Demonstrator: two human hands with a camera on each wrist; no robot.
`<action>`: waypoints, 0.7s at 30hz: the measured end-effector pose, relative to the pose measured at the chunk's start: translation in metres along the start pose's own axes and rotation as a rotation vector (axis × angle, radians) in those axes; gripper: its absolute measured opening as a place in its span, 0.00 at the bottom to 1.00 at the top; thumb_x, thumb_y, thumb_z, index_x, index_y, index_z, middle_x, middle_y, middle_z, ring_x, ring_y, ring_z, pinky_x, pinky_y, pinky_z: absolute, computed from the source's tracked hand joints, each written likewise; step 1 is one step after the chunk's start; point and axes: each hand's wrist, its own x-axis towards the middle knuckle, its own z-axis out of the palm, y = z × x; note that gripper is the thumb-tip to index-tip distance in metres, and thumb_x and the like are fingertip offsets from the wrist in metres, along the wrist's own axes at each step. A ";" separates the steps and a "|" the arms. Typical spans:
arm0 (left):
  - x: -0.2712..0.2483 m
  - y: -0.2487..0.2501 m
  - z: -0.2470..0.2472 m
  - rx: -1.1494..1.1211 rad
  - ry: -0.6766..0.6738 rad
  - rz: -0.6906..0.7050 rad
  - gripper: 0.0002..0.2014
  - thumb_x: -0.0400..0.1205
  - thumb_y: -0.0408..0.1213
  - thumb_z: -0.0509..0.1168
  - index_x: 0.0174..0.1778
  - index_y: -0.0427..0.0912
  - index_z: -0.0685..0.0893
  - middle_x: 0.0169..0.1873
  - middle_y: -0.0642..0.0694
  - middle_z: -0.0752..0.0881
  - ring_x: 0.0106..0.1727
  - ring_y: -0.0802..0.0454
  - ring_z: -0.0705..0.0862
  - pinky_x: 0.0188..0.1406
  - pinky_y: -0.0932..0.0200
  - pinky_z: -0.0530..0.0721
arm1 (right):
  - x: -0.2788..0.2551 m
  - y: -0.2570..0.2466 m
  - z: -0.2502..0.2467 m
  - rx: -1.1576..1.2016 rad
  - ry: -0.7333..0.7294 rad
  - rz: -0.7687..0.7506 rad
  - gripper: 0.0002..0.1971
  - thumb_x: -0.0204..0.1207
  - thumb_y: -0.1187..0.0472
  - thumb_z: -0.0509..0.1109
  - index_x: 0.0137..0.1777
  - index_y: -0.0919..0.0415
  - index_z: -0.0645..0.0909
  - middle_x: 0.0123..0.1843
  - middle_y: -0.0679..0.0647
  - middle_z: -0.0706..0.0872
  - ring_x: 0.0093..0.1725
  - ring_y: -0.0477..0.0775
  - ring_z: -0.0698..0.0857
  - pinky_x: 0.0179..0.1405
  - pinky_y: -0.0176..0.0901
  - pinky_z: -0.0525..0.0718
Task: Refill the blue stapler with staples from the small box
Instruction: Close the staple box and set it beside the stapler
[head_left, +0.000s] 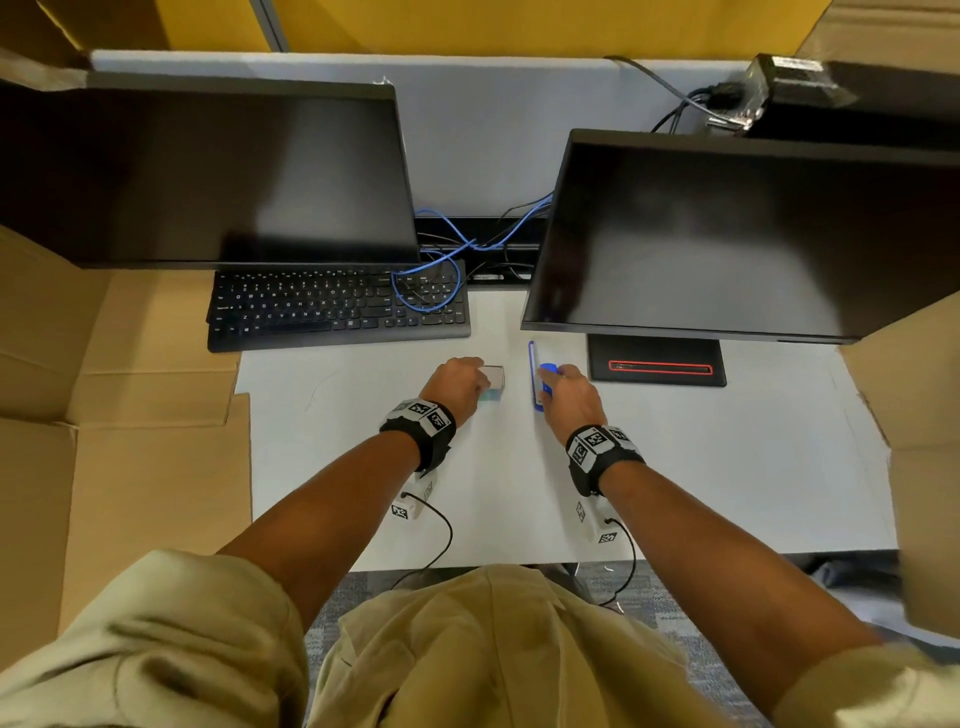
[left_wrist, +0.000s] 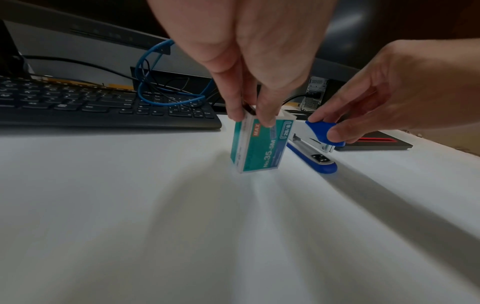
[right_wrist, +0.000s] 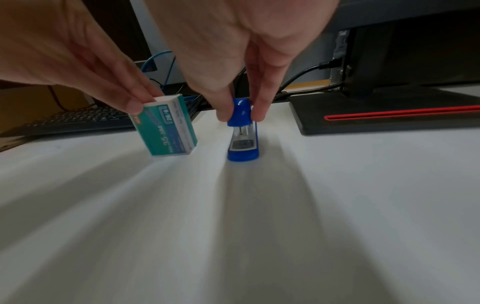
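Observation:
A small teal and white staple box (left_wrist: 259, 144) (right_wrist: 168, 129) (head_left: 492, 383) stands tilted on the white desk, one lower corner down. My left hand (left_wrist: 253, 118) (head_left: 457, 382) pinches its top end between thumb and fingers. To its right lies the blue stapler (right_wrist: 242, 142) (left_wrist: 315, 148) (head_left: 535, 374), base flat on the desk. My right hand (right_wrist: 240, 118) (head_left: 563, 389) pinches the front of the stapler's blue top arm from both sides, and that arm sits raised off the base with the metal anvil plate showing below.
A black keyboard (head_left: 337, 309) with a looped blue cable (head_left: 431, 280) lies behind the box. Two dark monitors (head_left: 727, 234) stand at the back; the right one's black base with a red line (head_left: 657, 366) sits just right of the stapler. Cardboard panels (head_left: 104, 415) flank the white desk (head_left: 727, 467).

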 end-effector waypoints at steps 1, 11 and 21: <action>0.003 0.002 -0.001 -0.002 0.003 -0.002 0.14 0.81 0.27 0.61 0.57 0.37 0.90 0.75 0.40 0.77 0.70 0.39 0.80 0.70 0.55 0.77 | 0.001 0.000 -0.001 0.000 -0.003 0.004 0.19 0.81 0.64 0.67 0.71 0.64 0.75 0.66 0.64 0.78 0.59 0.63 0.84 0.62 0.46 0.82; 0.019 0.019 -0.008 -0.028 0.011 -0.018 0.14 0.82 0.29 0.60 0.58 0.36 0.90 0.66 0.35 0.84 0.64 0.37 0.83 0.66 0.51 0.82 | 0.005 -0.001 -0.004 -0.027 -0.034 0.029 0.18 0.81 0.63 0.67 0.70 0.63 0.76 0.64 0.64 0.78 0.57 0.64 0.84 0.64 0.48 0.82; 0.018 0.018 -0.006 -0.015 0.002 -0.040 0.15 0.84 0.36 0.62 0.65 0.46 0.87 0.79 0.42 0.72 0.72 0.39 0.79 0.74 0.49 0.77 | 0.001 -0.007 -0.011 0.000 -0.030 0.065 0.19 0.82 0.60 0.67 0.71 0.63 0.76 0.64 0.64 0.78 0.56 0.63 0.85 0.63 0.48 0.83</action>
